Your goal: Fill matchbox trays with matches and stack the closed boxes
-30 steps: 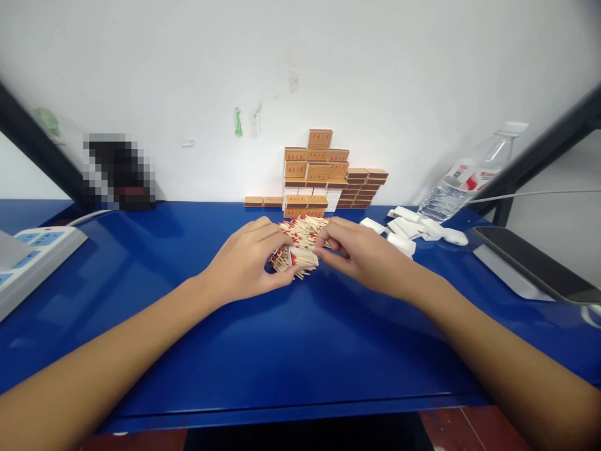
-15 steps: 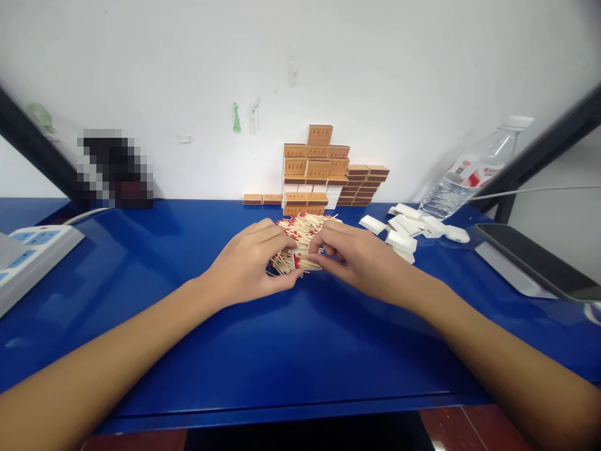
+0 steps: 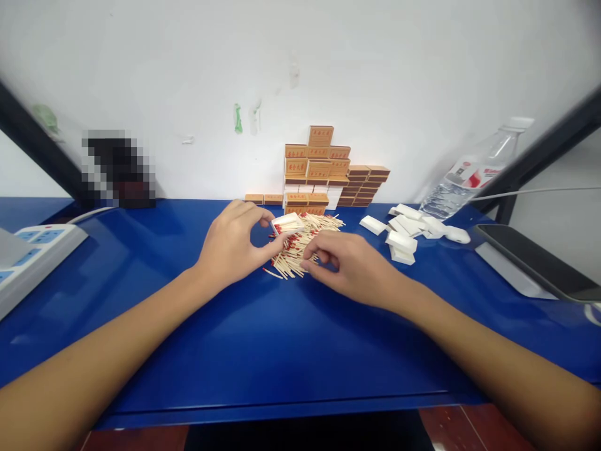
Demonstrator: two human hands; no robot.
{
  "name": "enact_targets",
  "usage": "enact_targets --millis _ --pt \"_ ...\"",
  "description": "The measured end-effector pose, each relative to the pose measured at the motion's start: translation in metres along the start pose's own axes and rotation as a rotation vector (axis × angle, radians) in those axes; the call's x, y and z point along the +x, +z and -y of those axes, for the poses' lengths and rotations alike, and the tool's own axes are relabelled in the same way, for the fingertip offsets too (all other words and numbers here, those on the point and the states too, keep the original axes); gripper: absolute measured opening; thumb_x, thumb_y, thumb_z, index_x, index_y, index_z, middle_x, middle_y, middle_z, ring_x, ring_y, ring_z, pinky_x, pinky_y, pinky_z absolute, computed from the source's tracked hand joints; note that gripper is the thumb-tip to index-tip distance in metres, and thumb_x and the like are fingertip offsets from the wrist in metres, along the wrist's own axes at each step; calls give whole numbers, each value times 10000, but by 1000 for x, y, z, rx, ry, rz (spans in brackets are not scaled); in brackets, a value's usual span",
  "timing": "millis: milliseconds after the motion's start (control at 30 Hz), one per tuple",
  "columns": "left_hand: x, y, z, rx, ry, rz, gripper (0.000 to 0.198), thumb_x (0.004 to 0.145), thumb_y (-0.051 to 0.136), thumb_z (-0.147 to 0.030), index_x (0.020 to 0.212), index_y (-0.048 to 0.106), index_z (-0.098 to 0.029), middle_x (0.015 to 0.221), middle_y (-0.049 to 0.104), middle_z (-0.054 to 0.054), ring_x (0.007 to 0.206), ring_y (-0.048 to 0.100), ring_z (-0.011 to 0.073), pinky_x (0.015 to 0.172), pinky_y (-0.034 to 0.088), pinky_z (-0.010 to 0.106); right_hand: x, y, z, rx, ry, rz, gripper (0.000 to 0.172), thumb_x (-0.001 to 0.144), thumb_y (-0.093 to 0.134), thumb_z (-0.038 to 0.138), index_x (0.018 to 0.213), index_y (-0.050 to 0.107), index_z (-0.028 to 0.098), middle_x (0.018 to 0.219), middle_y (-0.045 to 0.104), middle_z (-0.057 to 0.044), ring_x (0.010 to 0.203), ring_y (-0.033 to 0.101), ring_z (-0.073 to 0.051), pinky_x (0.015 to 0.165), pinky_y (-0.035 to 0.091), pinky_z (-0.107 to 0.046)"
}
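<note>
Between the thumb and fingers of my left hand (image 3: 235,241) is a small white matchbox tray (image 3: 297,228), tilted and with some red-tipped matches in it. It is held over the left side of a loose pile of matches (image 3: 292,262) on the blue table. My right hand (image 3: 352,260) is at the right edge of this pile, its fingers curled and thumb close to the index finger. Whether a match is pinched there is too small to make out.
Stacked matchboxes (image 3: 318,168) stand against the wall behind the pile. Several white trays (image 3: 402,241) lie to the right, near a water bottle (image 3: 462,172) and a phone (image 3: 539,260). A power strip (image 3: 37,257) sits at the left edge.
My left hand has lifted the matchbox tray up and left, away from my right fingers. My right hand has come off the tray and moved slightly down to the pile.
</note>
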State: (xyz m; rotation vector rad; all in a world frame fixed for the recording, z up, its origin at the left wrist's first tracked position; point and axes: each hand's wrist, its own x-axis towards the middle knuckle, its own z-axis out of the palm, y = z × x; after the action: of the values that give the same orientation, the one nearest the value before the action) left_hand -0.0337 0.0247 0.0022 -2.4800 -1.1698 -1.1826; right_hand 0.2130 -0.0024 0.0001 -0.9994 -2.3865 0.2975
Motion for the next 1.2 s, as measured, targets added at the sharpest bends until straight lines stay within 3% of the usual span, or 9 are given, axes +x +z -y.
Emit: enact_targets --millis 200,333,500,667,767,933,1200 --pt "0 1 -1 14 -20 -32 193 914 726 -392 957 692 -207 889 730 39 870 642 231 840 522 406 0 19 6 -19 92 99 171 939 715 342 946 626 197 859 642 -15 730 531 -148 670 356 -286" --pt "-1 2 0 9 -2 -31 172 910 731 -366 969 692 -209 884 725 33 867 635 227 823 520 398 4 26 9 -30 112 31 222 941 709 385 906 596 197 850 643 -10 709 524 -140 654 339 -287" --pt "0 2 1 20 -5 -55 174 905 736 -368 958 680 -211 884 732 33 861 638 230 820 524 409 14 37 18 -125 188 -63 402 898 731 573 884 587 198 863 671 -46 734 562 -177 642 334 -307" --pt "1 2 2 32 -19 -66 179 910 728 -375 944 678 -207 892 743 43 868 646 235 830 528 416 21 42 22 -231 137 13 311 950 709 472 935 615 176 1043 716 -114 845 640 -226 661 383 -328" --pt "1 2 2 28 -19 -67 171 906 725 -366 949 683 -206 893 744 42 862 639 234 816 523 409 21 40 21 -256 127 45 197 981 672 363 951 627 174 1065 725 -111 852 653 -223 680 403 -331" --pt "0 0 1 19 -10 -53 167 905 723 -354 953 687 -199 892 734 43 872 635 228 826 523 394 16 24 18 -266 67 150 153 1006 645 308 960 630 164 1037 718 -114 848 642 -222 707 417 -333" --pt "-3 1 0 -35 169 143 238 943 683 -402 1015 683 -175 949 728 81 908 632 238 854 537 412 1 -8 -9 -168 -28 262 104 1018 641 272 961 652 185 973 679 -75 846 617 -203 748 437 -325"
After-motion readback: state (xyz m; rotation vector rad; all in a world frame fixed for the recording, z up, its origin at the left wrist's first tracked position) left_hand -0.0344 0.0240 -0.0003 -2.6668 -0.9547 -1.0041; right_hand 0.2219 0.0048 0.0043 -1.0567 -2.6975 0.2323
